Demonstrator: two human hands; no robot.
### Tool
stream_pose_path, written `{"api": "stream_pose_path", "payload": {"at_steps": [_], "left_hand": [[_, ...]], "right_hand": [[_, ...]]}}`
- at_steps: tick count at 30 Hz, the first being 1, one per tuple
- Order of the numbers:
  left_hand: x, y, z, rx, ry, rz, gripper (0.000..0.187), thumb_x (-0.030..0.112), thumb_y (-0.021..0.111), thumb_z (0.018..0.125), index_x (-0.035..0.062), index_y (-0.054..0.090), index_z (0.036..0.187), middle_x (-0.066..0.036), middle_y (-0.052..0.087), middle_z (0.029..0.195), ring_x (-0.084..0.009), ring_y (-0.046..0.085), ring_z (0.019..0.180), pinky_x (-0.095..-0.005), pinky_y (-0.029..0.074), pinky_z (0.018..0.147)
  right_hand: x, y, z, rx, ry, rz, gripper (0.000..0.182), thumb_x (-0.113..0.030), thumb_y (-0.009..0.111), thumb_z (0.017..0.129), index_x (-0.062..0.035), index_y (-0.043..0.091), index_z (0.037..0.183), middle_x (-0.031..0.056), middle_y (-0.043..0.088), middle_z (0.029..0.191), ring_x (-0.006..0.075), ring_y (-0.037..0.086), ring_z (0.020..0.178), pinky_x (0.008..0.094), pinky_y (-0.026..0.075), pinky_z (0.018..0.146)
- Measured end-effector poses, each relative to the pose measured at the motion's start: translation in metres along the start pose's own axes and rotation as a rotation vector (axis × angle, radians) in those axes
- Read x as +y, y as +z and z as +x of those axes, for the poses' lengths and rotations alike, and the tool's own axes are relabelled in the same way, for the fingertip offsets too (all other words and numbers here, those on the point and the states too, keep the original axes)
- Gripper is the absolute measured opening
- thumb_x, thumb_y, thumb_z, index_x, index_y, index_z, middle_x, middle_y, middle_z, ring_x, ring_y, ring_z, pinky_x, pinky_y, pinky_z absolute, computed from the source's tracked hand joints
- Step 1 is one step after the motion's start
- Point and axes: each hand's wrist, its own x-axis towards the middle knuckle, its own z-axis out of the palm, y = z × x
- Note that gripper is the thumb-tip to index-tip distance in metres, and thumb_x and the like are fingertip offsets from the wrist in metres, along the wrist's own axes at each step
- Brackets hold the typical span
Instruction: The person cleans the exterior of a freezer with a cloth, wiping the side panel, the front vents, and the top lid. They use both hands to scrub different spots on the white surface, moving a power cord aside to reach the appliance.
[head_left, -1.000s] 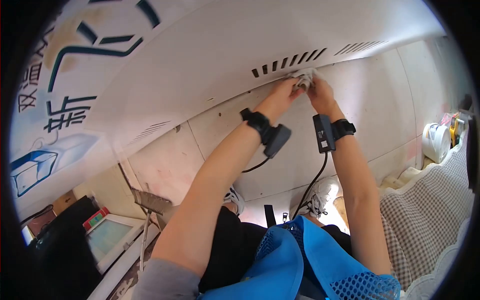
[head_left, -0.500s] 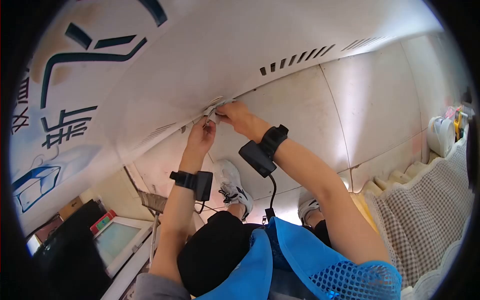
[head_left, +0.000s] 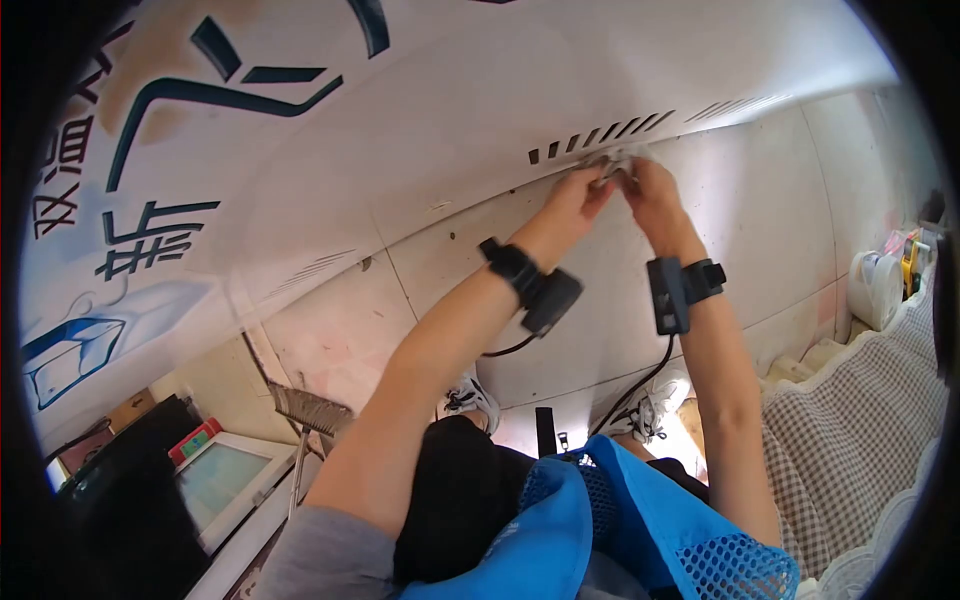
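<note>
A crumpled whitish cloth (head_left: pixel 622 158) is bunched between my two hands, against the lower edge of a large white panel (head_left: pixel 420 120) just below its dark slots. My left hand (head_left: pixel 582 196) is closed on the cloth's left part, thumb and fingers pressed together. On the right side, my right hand (head_left: pixel 650 188) grips the same cloth, slightly blurred. Both wrists carry black strapped devices with cables. Parts of the cloth are hidden behind the fingers.
Pale floor tiles (head_left: pixel 480 270) lie below the panel. A checkered cloth (head_left: pixel 850 430) hangs at the right, near a white round container (head_left: pixel 875 288). At the left are a wire rack (head_left: pixel 305 405) and a white-framed glass pane (head_left: pixel 225 485). My shoes (head_left: pixel 650 405) stand on the floor.
Both hands have moved right along the panel's lower edge with the cloth, from the panel's middle to beneath the slots. The view has shifted slightly.
</note>
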Motion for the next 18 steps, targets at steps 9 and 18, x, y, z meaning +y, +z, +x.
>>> {"api": "stream_pose_path", "payload": {"at_steps": [9, 18], "left_hand": [[0.076, -0.065, -0.172, 0.215, 0.359, 0.034, 0.011, 0.008, 0.060, 0.090, 0.0018, 0.059, 0.099, -0.007, 0.060, 0.093, -0.0118, 0.060, 0.078, -0.0193, 0.055, 0.067], [0.041, -0.071, -0.068, 0.118, 0.255, 0.184, 0.015, 0.007, 0.057, 0.090, 0.0034, 0.057, 0.105, -0.004, 0.061, 0.100, -0.0125, 0.059, 0.083, -0.0213, 0.052, 0.073]], "right_hand": [[-0.194, 0.012, 0.022, -0.026, 0.944, 1.105, 0.019, -0.013, 0.060, 0.085, 0.0034, 0.055, 0.095, 0.0095, 0.060, 0.074, 0.0153, 0.055, 0.065, 0.0307, 0.042, 0.056], [-0.101, 0.057, 0.015, 0.233, 0.919, 1.169, 0.019, -0.009, 0.059, 0.088, 0.0015, 0.056, 0.103, 0.0068, 0.061, 0.083, 0.0105, 0.054, 0.065, 0.0257, 0.042, 0.053]]}}
